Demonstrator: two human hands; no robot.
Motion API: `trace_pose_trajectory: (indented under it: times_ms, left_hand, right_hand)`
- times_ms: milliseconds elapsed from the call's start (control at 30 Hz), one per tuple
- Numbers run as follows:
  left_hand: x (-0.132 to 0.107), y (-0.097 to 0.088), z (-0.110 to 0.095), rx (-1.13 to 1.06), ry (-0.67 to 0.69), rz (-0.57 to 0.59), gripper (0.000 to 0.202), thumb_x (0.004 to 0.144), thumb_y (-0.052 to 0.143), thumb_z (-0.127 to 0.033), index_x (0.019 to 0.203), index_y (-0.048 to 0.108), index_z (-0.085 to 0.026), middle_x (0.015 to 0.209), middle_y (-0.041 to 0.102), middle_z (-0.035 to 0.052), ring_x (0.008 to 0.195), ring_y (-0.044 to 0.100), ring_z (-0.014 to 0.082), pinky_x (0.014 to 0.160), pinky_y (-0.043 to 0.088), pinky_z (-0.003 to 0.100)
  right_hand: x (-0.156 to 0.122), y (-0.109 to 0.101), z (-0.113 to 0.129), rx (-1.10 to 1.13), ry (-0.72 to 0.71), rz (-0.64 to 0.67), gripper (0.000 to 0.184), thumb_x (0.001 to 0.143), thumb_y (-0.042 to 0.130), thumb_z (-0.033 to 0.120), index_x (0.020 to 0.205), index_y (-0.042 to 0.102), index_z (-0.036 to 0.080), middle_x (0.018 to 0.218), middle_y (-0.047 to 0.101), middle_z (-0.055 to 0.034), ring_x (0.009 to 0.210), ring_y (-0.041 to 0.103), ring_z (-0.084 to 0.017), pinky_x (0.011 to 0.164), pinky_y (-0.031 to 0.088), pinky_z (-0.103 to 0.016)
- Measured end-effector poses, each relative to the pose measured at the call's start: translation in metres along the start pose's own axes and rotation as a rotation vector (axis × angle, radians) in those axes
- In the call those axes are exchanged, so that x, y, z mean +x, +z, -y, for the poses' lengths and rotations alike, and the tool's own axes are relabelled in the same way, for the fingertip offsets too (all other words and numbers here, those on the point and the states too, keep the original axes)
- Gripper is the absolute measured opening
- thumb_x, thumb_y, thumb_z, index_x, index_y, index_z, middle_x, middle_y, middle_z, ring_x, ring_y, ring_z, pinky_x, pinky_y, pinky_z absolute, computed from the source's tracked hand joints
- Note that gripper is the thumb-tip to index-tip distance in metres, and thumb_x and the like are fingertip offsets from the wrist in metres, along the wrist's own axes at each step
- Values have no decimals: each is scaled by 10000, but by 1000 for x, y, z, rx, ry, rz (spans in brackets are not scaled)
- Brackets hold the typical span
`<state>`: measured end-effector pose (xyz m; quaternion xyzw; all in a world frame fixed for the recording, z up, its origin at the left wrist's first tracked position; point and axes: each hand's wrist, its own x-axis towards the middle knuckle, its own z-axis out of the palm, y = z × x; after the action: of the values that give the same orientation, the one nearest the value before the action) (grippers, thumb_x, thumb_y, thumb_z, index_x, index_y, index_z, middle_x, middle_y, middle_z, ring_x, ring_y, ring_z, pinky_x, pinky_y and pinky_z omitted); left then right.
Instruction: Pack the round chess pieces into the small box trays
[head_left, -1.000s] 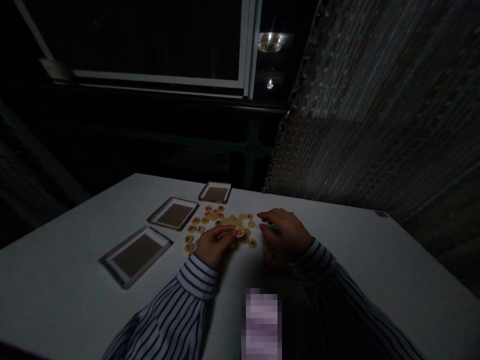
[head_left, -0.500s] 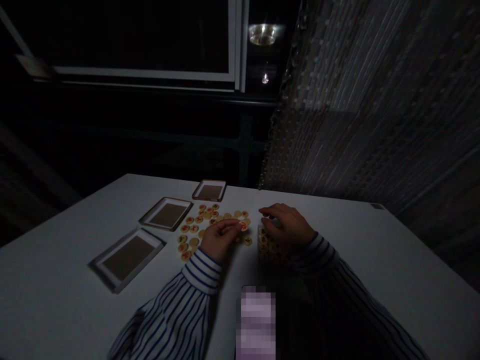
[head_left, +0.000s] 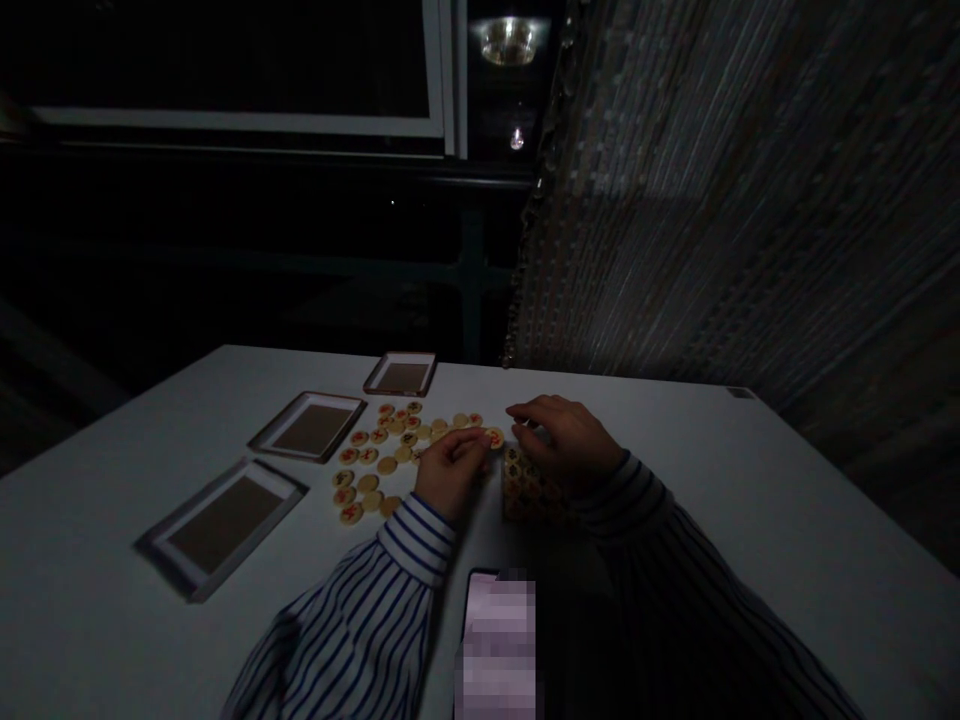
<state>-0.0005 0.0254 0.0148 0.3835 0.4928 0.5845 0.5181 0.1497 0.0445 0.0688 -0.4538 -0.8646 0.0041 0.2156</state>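
Observation:
My left hand (head_left: 452, 472) pinches a round wooden Chinese chess piece (head_left: 493, 438) with a red character facing up. Just to the right, my right hand (head_left: 574, 443) hovers over a box filled with chess pieces (head_left: 525, 488), its thumb and forefinger apart and nothing visible between them. That box lies partly in the shadow of my right arm, so its right side is hidden. Loose chess pieces (head_left: 367, 483) are scattered to the left of my left hand, some with red or black characters up, some plain side up. My left hand covers part of them.
Three shallow framed trays, a near one (head_left: 225, 525), a middle one (head_left: 309, 428) and a far one (head_left: 402, 374), lie on the left of the white table (head_left: 750, 540). A phone-like object (head_left: 480, 590), partly pixelated, is at the near edge. A bead curtain (head_left: 660, 200) hangs behind.
My left hand has moved rightward with the piece, closer to the box and my right hand. My right hand stays over the box. The whole view has shifted slightly.

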Motion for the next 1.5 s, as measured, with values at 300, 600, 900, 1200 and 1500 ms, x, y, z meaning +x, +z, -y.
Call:
trace_pose_trajectory:
  times_ms: [300,600,900,1200,1500]
  left_hand:
    - [-9,2,12,76,29,-1,203,575,652,-244,739,633,-125,608,661,16,551,585,101,533,465,189]
    - [-13,5,16,197,117,15,137,614,610,-238,718,644,-155,638,682,31,600,626,137,554,503,212]
    - [-16,3,17,252,160,94,191,652,589,-276,778,649,-145,675,691,44,628,637,148,574,510,223]
    - [-16,3,22,237,174,76,175,650,588,-255,775,641,-146,663,690,36,622,640,147,580,518,232]
    - [-18,5,23,30,39,161,314,598,659,-275,866,602,-122,791,691,76,735,639,165,671,503,247]
  right_hand:
    - [1,0,-2,-8,1,53,285,779,477,241,1030,593,170,952,639,-60,858,567,-166,800,402,-303]
    - [-2,6,-13,-10,7,181,271,782,463,239,1004,608,186,967,649,-54,877,587,-176,790,430,-302]
    - [-4,15,-23,88,-1,344,262,797,452,269,1010,593,214,973,652,-40,867,600,-177,755,444,-293]
    - [-4,17,-22,155,17,385,247,787,473,285,983,605,214,956,658,-33,867,603,-170,754,441,-281]
    - [-5,13,-19,208,22,284,236,769,497,249,970,609,194,882,666,-32,773,608,-146,687,444,-250]
